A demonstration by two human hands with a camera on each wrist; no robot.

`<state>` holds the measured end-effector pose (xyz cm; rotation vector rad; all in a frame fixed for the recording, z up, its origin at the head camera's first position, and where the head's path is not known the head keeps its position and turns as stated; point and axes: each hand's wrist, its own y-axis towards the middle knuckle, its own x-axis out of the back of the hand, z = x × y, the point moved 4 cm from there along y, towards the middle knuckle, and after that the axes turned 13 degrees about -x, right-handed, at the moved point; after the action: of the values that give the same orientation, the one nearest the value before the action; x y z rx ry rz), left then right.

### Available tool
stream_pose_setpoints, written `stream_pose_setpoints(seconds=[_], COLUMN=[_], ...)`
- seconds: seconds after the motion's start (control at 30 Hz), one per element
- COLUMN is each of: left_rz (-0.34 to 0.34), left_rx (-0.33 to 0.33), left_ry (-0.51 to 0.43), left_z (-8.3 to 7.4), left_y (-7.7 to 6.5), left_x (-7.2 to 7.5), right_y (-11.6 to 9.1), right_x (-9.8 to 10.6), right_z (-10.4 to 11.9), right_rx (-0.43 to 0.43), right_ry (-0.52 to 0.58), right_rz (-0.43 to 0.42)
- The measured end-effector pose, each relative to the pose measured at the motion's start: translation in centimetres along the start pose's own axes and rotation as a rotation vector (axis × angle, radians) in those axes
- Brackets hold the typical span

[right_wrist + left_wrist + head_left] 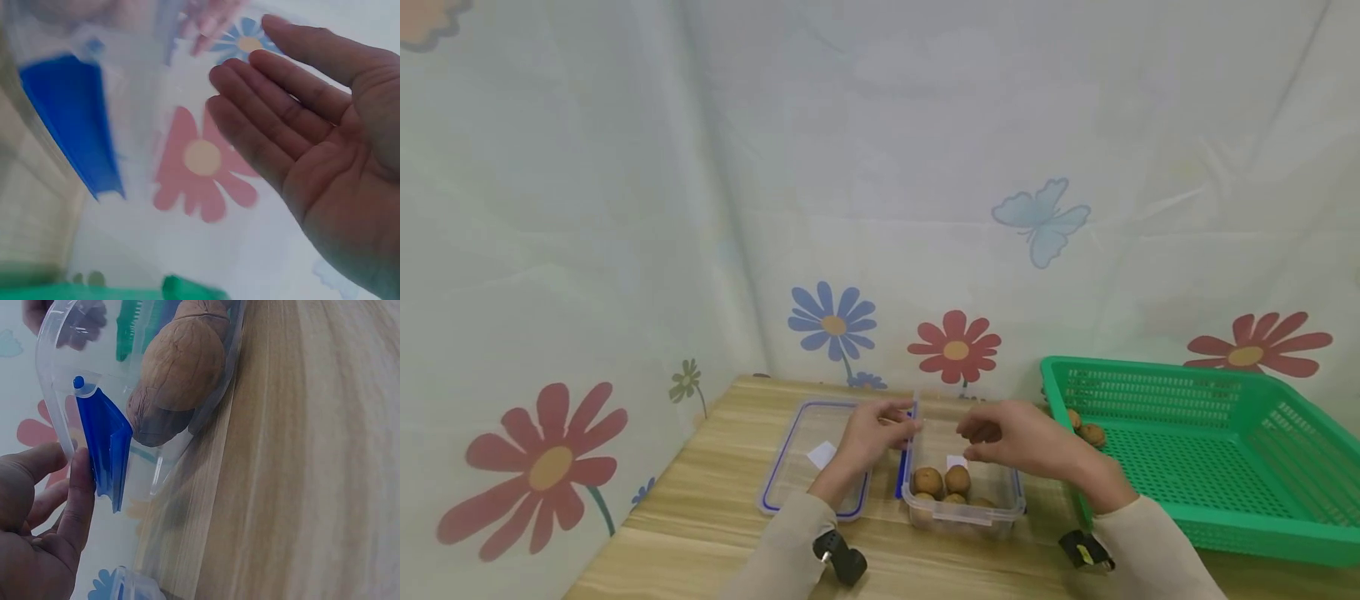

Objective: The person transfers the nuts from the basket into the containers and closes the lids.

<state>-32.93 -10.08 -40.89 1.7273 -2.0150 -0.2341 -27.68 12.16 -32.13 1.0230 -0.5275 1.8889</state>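
Note:
A clear plastic food container (962, 522) stands on the table with several walnuts (928, 481) along its near end and a small white paper label inside. At its left rim, my left hand (874, 433) pinches the edge between thumb and finger, beside a hanging blue latch (109, 450). My right hand (1017, 433) hovers over the container's right side. Its fingers are loosely bent with nothing in them, and the palm shows bare in the right wrist view. Another blue latch (75, 119) hangs from the container's wall there.
Left of the container lies its clear lid (790, 446) with a blue seal and a white paper piece (822, 454). A large green basket (1262, 533) stands to the right, a few walnuts (1092, 434) in its left corner. A flower-printed curtain (880, 167) hangs behind the wooden table (685, 517).

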Motion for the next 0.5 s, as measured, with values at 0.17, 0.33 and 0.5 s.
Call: stream_pose_setpoints(seconds=[0.17, 0.33, 0.5], left_rz=[0.000, -0.003, -0.001], left_rx=[-0.009, -0.011, -0.006], left_ry=[-0.011, 0.005, 0.018], left_z=[-0.1, -0.2, 0.0], left_y=[0.2, 0.0, -0.1], left_x=[-0.1, -0.1, -0.1], right_y=[-1.2, -2.2, -2.6], right_x=[3.5, 7.1, 10.3], right_z=[0.2, -0.4, -2.7], right_rx=[-0.039, -0.048, -0.064], right_ry=[0.042, 0.060, 0.039], right_rz=[-0.057, -0.098, -0.141])
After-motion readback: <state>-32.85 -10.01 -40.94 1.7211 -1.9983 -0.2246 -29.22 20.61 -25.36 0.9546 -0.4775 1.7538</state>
